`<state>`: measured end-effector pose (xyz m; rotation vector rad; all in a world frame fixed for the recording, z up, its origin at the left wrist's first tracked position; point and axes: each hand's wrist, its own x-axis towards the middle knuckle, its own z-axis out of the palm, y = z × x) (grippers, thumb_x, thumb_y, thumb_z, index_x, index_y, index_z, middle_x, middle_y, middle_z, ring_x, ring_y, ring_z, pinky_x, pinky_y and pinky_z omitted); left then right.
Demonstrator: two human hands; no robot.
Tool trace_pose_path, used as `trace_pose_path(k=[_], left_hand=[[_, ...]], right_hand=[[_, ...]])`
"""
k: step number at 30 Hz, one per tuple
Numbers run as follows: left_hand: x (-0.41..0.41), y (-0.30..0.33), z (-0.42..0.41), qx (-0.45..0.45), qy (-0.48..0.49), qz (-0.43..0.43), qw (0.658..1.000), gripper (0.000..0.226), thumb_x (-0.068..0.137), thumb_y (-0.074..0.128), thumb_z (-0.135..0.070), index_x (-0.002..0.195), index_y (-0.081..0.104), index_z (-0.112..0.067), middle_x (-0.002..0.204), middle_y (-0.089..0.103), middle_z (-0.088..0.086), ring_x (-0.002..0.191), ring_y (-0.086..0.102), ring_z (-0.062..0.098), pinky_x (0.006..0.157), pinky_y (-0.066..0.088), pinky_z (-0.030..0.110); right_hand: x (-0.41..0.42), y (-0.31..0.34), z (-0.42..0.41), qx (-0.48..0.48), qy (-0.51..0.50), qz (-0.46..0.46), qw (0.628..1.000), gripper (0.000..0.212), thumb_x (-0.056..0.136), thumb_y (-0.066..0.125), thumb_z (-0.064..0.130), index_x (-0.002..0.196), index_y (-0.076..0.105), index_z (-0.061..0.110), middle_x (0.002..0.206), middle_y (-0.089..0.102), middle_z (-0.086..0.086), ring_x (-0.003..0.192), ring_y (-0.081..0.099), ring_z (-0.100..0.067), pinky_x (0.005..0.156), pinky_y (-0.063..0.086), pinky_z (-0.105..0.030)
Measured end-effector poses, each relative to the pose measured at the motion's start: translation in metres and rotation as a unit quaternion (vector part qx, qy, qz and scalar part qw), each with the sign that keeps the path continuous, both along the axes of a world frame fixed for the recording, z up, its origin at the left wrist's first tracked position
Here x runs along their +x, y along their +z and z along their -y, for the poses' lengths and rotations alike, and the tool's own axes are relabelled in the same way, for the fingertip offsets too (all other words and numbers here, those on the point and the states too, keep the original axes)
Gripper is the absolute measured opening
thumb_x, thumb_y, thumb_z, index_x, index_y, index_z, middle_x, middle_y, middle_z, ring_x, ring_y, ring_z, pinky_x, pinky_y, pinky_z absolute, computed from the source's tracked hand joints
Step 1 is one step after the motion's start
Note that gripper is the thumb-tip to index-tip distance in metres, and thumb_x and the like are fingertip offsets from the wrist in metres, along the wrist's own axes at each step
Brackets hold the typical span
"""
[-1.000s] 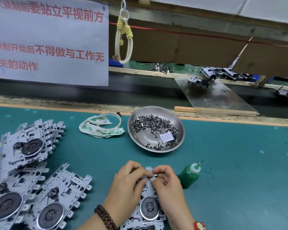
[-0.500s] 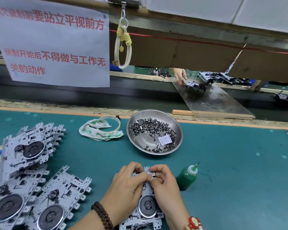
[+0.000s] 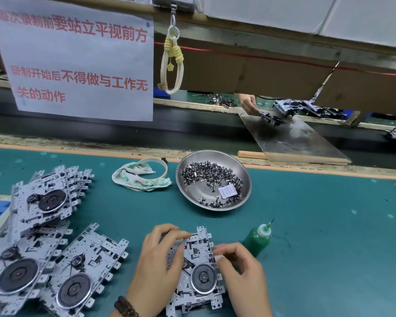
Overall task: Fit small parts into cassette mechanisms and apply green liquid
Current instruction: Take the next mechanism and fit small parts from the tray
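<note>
The cassette mechanism [image 3: 198,266] looks stiff, light and sharp-tabbed; best held by its edges. Left hand [image 3: 160,266] grips its left edge, and right hand [image 3: 240,277] pinches its right edge, near the green bottle [image 3: 257,239].

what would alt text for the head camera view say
Two bare hands, left hand and right hand, hold a cassette mechanism flat on a teal bench. A green liquid bottle stands to its right, a steel bowl of small parts lies behind, and more mechanisms are stacked at left.

Shiny metal bowl [image 3: 245,177], matt, seemingly rubbery green mat [image 3: 318,225]
</note>
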<state>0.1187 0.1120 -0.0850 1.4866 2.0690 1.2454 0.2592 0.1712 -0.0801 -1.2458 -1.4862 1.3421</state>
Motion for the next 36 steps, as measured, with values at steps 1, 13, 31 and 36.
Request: trace_pose_path(k=[1,13,31,36], left_hand=[[-0.001,0.001,0.003,-0.006,0.009,-0.001,1.000,0.039,0.087,0.059,-0.011,0.091,0.050,-0.049,0.107,0.043,-0.025,0.105,0.034,-0.005,0.085,0.021,0.005],[-0.010,0.015,0.021,-0.139,0.068,0.079,0.985,0.037,0.087,0.058,-0.026,0.111,0.035,-0.042,0.103,0.032,-0.020,0.080,0.055,-0.005,0.068,0.037,0.015],[-0.015,0.005,0.022,-0.164,0.019,0.469,0.868,0.060,0.082,0.062,0.006,0.128,0.042,-0.026,0.059,0.060,0.017,0.054,0.062,0.027,0.050,0.056,0.035],[-0.014,0.008,0.015,-0.140,-0.019,0.551,0.822,0.048,0.085,0.056,0.008,0.124,0.047,-0.018,0.075,0.069,0.025,0.055,0.066,0.029,0.047,0.055,0.033]], right_hand=[[0.003,-0.001,0.000,0.006,-0.004,0.007,1.000,0.026,0.078,0.062,-0.009,0.064,0.066,0.012,0.075,0.072,0.003,0.069,0.064,-0.007,0.072,0.052,-0.024],[0.040,-0.010,0.001,0.005,-0.151,-0.011,0.988,0.039,0.079,0.042,-0.025,0.053,0.049,0.003,0.037,0.043,-0.004,0.034,0.040,-0.005,0.049,0.043,-0.028],[0.051,-0.008,-0.034,0.071,0.005,0.163,0.984,0.035,0.079,0.071,0.018,0.093,0.049,0.041,0.097,0.062,0.015,0.103,0.056,-0.015,0.082,0.039,-0.025],[0.054,0.000,-0.027,0.085,-0.022,0.093,0.992,0.025,0.081,0.069,0.020,0.093,0.060,0.040,0.088,0.067,0.012,0.077,0.060,0.002,0.069,0.042,-0.006]])
